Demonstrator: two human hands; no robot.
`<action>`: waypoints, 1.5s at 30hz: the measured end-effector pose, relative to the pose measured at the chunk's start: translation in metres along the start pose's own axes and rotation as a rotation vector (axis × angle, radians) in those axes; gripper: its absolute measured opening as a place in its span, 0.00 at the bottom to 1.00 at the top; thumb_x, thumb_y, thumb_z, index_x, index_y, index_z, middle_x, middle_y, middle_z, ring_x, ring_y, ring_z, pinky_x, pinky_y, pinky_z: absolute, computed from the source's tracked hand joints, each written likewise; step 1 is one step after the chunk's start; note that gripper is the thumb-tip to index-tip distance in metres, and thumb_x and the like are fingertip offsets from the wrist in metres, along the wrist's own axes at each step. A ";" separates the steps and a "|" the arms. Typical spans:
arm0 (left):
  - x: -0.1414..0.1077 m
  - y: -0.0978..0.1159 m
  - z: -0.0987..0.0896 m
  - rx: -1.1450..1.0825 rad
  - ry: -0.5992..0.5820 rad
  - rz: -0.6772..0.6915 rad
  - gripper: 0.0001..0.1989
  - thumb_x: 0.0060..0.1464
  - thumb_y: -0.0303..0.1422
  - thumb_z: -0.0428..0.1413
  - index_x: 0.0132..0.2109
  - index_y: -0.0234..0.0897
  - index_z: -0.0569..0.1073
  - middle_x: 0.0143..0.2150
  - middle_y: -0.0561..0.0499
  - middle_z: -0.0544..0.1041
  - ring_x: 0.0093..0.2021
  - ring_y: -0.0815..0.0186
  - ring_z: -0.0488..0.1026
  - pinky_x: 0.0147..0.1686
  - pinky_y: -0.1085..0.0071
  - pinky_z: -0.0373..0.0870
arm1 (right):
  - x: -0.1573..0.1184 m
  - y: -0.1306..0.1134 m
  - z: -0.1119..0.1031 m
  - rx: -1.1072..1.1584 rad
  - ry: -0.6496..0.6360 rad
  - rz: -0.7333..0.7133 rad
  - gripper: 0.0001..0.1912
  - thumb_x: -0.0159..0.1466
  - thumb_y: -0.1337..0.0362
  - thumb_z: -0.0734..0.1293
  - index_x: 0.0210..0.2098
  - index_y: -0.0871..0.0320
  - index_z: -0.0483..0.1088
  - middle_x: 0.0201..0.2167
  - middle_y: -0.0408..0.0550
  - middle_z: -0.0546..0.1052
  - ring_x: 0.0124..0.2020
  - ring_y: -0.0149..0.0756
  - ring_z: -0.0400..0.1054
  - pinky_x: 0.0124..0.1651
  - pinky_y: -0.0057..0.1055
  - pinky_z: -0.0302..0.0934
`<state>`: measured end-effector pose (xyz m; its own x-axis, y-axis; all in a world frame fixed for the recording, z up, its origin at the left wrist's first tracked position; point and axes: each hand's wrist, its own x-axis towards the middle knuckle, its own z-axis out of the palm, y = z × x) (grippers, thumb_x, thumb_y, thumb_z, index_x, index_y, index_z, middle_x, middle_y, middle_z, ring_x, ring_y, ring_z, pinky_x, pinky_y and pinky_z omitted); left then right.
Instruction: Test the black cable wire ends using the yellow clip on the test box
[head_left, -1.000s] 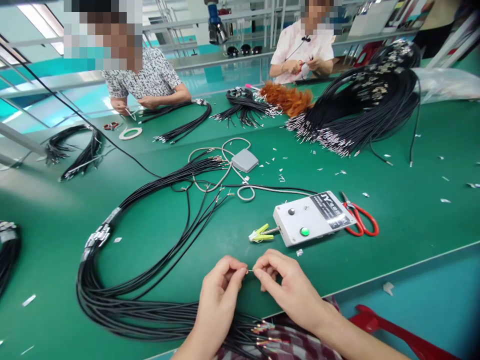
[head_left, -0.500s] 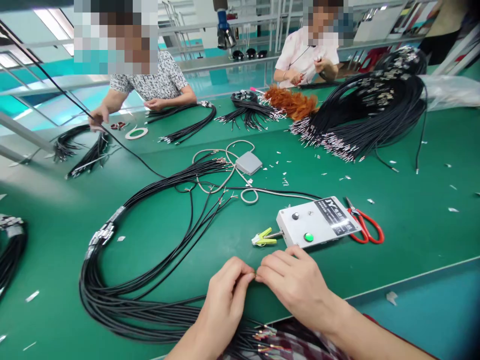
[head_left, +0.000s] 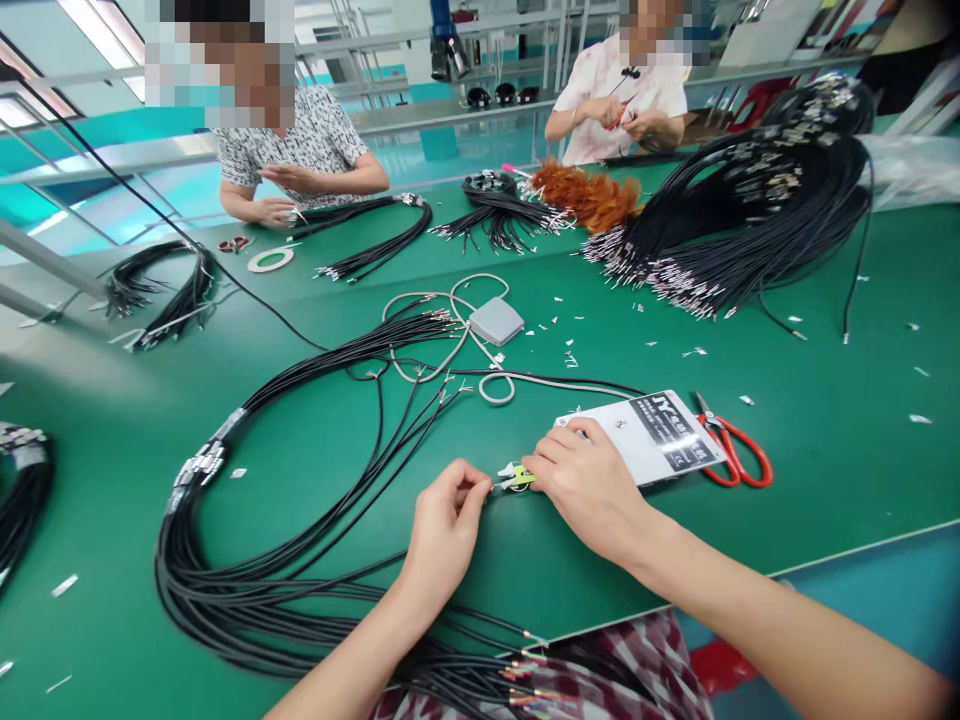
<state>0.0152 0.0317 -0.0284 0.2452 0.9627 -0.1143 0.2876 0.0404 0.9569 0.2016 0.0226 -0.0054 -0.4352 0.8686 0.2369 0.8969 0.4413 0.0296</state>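
Note:
My left hand (head_left: 446, 525) pinches the stripped end of a black cable, its tip pointing at a yellow-green clip (head_left: 519, 476). That clip sits at the front of a white box-shaped machine (head_left: 645, 440) with a dark printed label. My right hand (head_left: 589, 490) has its fingers closed on the clip and hides the box's knob and green button. The wire tip meets the clip's jaws or nearly so; I cannot tell which. A looped bundle of black cables (head_left: 217, 640) runs under my left forearm, with stripped coloured ends (head_left: 529, 675) at the table's front edge.
Red-handled scissors (head_left: 739, 455) lie right of the box. Behind are a grey pedal-like block (head_left: 496, 321) with a grey cord, white scraps, and a big cable heap (head_left: 757, 220). Two people (head_left: 300, 150) (head_left: 615, 110) work across the green table (head_left: 825, 440).
Both hands have moved up and apart, from touching fingertips in front of the box to the clip. My right hand has taken hold of the clip. Across the table, one person has let go of a cable.

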 end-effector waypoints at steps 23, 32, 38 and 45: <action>0.010 -0.003 0.004 0.106 -0.011 0.025 0.09 0.58 0.34 0.51 0.30 0.38 0.69 0.26 0.54 0.71 0.27 0.66 0.67 0.26 0.73 0.59 | -0.064 0.009 -0.018 0.194 0.533 0.264 0.06 0.67 0.70 0.66 0.43 0.55 0.71 0.46 0.49 0.81 0.48 0.42 0.71 0.52 0.44 0.56; 0.009 -0.004 0.000 0.154 -0.018 0.036 0.09 0.57 0.34 0.51 0.30 0.39 0.69 0.27 0.53 0.72 0.29 0.64 0.68 0.31 0.71 0.62 | -0.091 0.000 0.007 0.164 0.605 0.322 0.05 0.66 0.71 0.67 0.39 0.54 0.72 0.41 0.47 0.83 0.45 0.43 0.73 0.48 0.43 0.55; 0.004 -0.007 -0.019 0.155 0.029 0.008 0.09 0.57 0.35 0.51 0.30 0.38 0.67 0.26 0.54 0.68 0.27 0.65 0.65 0.28 0.72 0.60 | -0.093 0.007 0.014 0.144 0.637 0.298 0.07 0.65 0.74 0.68 0.38 0.56 0.72 0.38 0.48 0.84 0.42 0.44 0.72 0.49 0.45 0.56; -0.008 0.002 -0.022 0.088 -0.022 -0.019 0.10 0.58 0.37 0.51 0.31 0.38 0.67 0.25 0.56 0.66 0.25 0.68 0.63 0.25 0.74 0.59 | -0.072 -0.025 0.001 0.244 0.656 0.209 0.08 0.65 0.73 0.67 0.43 0.60 0.73 0.43 0.55 0.81 0.48 0.45 0.69 0.51 0.44 0.57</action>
<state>-0.0066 0.0305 -0.0192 0.2588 0.9559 -0.1388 0.3726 0.0337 0.9274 0.2107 -0.0510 -0.0238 -0.0521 0.6604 0.7491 0.8798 0.3853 -0.2785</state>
